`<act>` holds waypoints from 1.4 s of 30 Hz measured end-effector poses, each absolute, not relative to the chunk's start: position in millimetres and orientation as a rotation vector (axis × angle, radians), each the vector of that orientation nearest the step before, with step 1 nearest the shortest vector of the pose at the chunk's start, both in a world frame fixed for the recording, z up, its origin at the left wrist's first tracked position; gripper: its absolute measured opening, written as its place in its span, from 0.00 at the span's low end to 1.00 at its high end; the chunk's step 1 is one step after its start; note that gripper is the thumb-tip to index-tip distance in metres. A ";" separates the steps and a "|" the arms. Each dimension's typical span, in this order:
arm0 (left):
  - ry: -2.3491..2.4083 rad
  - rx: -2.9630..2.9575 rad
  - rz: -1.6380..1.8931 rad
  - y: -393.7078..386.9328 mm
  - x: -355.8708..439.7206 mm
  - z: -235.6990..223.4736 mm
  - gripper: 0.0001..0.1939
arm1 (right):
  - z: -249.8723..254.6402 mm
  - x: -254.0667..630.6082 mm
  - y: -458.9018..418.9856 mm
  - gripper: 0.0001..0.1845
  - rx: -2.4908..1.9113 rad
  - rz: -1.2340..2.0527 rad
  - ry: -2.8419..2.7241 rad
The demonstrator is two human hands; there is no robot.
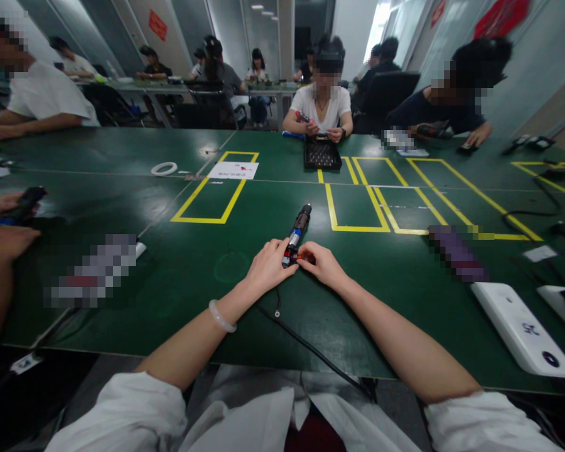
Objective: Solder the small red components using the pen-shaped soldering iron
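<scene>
An electric screwdriver (pixel 299 227) with a dark front, a blue band and a silver section points away from me over the table. My left hand (pixel 269 263) has its fingers closed against the tool's near part, and a pale bracelet (pixel 222 316) circles that wrist. The fingertips of my right hand (pixel 326 265) pinch a small red-orange piece (pixel 303 256) at the tool's near end. What kind of piece it is, I cannot make out. A black cable (pixel 311 348) runs from below my hands to the table's front edge, with a small ring terminal (pixel 277 313) beside it.
The green table (pixel 207 351) carries yellow tape outlines (pixel 198 220). A white power bank (pixel 522 329) lies right, a blurred phone-like thing (pixel 457 252) behind it. Across sits a person (pixel 324 107) at a black tray (pixel 322 155). White tape roll (pixel 164 169) and paper sheet (pixel 233 170) lie farther off.
</scene>
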State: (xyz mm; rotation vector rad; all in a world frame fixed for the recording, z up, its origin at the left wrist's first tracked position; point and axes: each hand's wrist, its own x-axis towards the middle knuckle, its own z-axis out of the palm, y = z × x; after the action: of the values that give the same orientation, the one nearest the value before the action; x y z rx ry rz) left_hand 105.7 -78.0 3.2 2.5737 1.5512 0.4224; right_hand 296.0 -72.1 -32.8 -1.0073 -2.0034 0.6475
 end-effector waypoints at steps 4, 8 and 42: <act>1.542 2.576 0.417 -78.7 105.7 3.5 0.31 | -31.2 298.5 -72.0 0.02 -0.991 0.663 -2.058; 1.541 2.555 0.433 -79.8 105.8 3.8 0.32 | -27.8 301.7 -73.4 0.03 -0.965 0.675 -2.089; 1.652 2.578 0.261 -65.4 97.3 10.6 0.33 | -14.4 302.7 -84.0 0.09 -1.060 0.501 -2.170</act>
State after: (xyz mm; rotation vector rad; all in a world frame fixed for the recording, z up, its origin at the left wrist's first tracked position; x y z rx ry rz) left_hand 97.3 -65.4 10.6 2.5777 1.6520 0.2610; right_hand 302.7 -84.0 -14.4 -1.0597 -2.1702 0.5008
